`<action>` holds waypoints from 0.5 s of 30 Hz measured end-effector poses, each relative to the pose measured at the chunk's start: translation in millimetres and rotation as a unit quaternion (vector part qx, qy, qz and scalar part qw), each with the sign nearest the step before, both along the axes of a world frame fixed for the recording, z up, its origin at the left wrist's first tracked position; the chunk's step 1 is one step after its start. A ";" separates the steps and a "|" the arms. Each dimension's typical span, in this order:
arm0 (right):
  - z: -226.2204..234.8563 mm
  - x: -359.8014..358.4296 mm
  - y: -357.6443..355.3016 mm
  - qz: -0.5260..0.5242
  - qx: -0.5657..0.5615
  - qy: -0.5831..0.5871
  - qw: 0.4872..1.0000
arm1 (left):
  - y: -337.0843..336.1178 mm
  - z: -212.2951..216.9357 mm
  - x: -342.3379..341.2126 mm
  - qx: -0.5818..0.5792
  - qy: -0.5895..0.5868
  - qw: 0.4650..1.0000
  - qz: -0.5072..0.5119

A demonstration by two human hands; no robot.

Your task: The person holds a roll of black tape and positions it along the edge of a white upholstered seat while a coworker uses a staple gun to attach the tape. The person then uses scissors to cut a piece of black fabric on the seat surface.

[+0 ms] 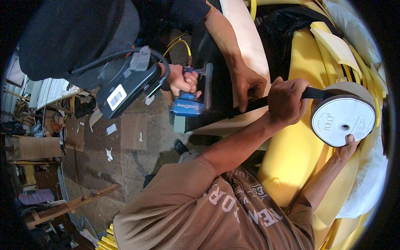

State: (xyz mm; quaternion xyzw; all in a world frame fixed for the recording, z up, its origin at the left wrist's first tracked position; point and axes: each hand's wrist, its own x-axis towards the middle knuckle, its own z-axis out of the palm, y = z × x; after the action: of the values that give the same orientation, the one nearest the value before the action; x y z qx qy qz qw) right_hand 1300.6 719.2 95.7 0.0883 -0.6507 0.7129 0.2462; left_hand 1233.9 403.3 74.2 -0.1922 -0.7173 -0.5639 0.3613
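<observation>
My left hand (287,102) is closed around a black strap (314,93) that unwinds from a spool. That spool (333,123) has a round white label and a small centre hole. My right hand (347,148) grips its lower rim, with the thumb on the label. Left of my left hand, the strap reaches a co-worker's hand (247,85), whose fingers press down at the edge of a cream padded piece (248,41). The co-worker's other hand (185,81) holds a blue staple gun (189,106), slightly blurred.
Yellow foam (287,160) lies beneath my arms, with foam strips (337,48) and white sheeting (366,183) at right. A yellow hose (183,41) runs near the staple gun. The co-worker's dark cap and black box (125,91) fill the upper left. Scraps (111,129) and a wooden beam (79,204) lie left.
</observation>
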 end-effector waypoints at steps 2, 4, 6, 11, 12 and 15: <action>0.2 -0.2 0.4 0.000 -0.001 -0.004 1.000 | -0.7 0.8 0.0 0.005 -0.004 1.000 -0.007; 1.6 2.3 -1.8 -0.024 0.015 0.011 1.000 | -0.8 2.6 0.6 0.010 -0.010 1.000 -0.014; 0.2 2.2 -3.8 -0.037 0.015 0.015 0.999 | 0.0 2.6 2.5 0.007 -0.022 1.000 -0.015; 2.4 3.8 -6.6 -0.054 -0.012 -0.024 0.998 | -3.6 2.1 2.7 0.018 -0.001 1.000 -0.006; -0.6 5.0 -4.0 -0.053 -0.017 -0.028 0.998 | -4.5 -0.8 3.6 0.011 -0.003 1.000 -0.004; -12.0 6.6 12.1 -0.041 -0.033 -0.051 0.997 | -5.7 -1.6 9.1 0.014 -0.003 1.000 -0.026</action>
State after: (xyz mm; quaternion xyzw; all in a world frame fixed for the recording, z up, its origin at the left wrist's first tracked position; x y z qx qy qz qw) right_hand 1307.2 731.3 83.7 0.0171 -0.6414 0.7269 0.2447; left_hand 1243.0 397.6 72.7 -0.2043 -0.7048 -0.5841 0.3470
